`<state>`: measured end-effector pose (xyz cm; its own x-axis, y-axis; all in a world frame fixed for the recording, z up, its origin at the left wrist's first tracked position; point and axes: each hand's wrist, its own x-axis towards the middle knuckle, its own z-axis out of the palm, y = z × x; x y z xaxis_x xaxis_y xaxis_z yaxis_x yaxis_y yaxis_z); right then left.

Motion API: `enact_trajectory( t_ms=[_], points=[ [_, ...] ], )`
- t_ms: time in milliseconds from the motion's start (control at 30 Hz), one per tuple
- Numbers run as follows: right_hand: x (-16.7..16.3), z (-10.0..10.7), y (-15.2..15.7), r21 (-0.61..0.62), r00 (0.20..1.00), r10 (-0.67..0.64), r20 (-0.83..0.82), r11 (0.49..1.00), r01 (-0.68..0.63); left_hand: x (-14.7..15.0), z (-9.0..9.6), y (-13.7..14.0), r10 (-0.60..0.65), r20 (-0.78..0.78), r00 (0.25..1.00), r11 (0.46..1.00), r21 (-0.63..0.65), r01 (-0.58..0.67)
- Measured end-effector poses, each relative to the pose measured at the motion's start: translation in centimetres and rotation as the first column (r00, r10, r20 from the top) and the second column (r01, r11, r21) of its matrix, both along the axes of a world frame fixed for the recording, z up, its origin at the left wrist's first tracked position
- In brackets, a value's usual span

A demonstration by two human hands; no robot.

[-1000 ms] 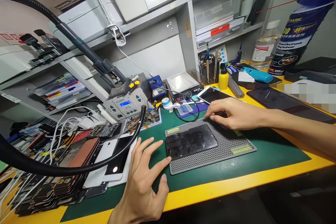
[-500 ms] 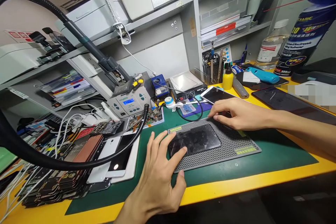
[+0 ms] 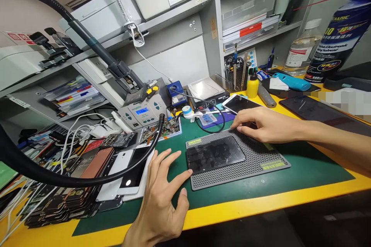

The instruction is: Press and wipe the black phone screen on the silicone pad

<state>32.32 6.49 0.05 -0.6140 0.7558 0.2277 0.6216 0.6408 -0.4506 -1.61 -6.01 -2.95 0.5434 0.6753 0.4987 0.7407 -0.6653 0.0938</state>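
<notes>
A dark smartphone point(image 3: 216, 155) with a smudged, glossy face lies flat on a grey honeycomb-patterned mat point(image 3: 246, 170). My left hand point(image 3: 162, 197) is open, its fingers spread to the left of the phone. Its index fingertip is close to the phone's near left corner; whether it touches I cannot tell. My right hand point(image 3: 257, 125) rests at the mat's far edge, right of the phone. Its fingers are curled, with thumb and fingertips together on that edge; the other fingers are partly hidden.
Green matting point(image 3: 232, 197) covers the yellow bench. Stacked phone parts point(image 3: 75, 197) and white phones point(image 3: 127, 185) stand left, beneath a black flexible arm point(image 3: 116, 177). Behind are a soldering station point(image 3: 142, 112), a yellow bottle point(image 3: 252, 86) and a white phone point(image 3: 240, 103). A large spray can point(image 3: 333, 46) stands right.
My left hand has moved left off the phone's left end, uncovering it. The phone stays in place on the mat. My right hand has barely moved.
</notes>
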Motion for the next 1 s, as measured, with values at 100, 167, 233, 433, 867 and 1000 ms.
enact_trajectory(
  t_ms=[100, 167, 233, 433, 867, 1000],
  points=[
    [0.0, 0.0, 0.0, -0.004, 1.000, -0.003, -0.010, 1.000, 0.003, -0.2, -0.1, -0.2, 0.011, 0.005, 1.000, 1.000, 0.008, -0.011],
    [0.0, 0.0, 0.0, -0.008, 1.000, -0.001, -0.007, 1.000, 0.001, -0.3, -0.2, -0.2, 0.017, 0.008, 1.000, 1.000, 0.014, -0.018],
    [0.0, 0.1, -0.1, -0.012, 1.000, 0.002, 0.001, 1.000, -0.002, -0.5, -0.3, -0.3, 0.025, 0.011, 1.000, 0.999, 0.021, -0.025],
    [0.1, 0.1, -0.1, -0.013, 1.000, 0.003, 0.014, 1.000, -0.003, -1.0, -0.4, -0.1, 0.044, 0.003, 0.999, 0.999, 0.032, -0.044],
    [0.1, -0.1, -0.1, -0.006, 1.000, 0.013, 0.013, 1.000, -0.013, 0.9, -0.1, -0.1, 0.007, -0.020, 1.000, 1.000, 0.009, -0.007],
    [0.1, 0.0, -0.1, 0.004, 1.000, 0.008, 0.013, 1.000, -0.009, 0.3, -0.3, -0.2, 0.009, 0.005, 1.000, 0.999, 0.037, -0.009]
  ],
)
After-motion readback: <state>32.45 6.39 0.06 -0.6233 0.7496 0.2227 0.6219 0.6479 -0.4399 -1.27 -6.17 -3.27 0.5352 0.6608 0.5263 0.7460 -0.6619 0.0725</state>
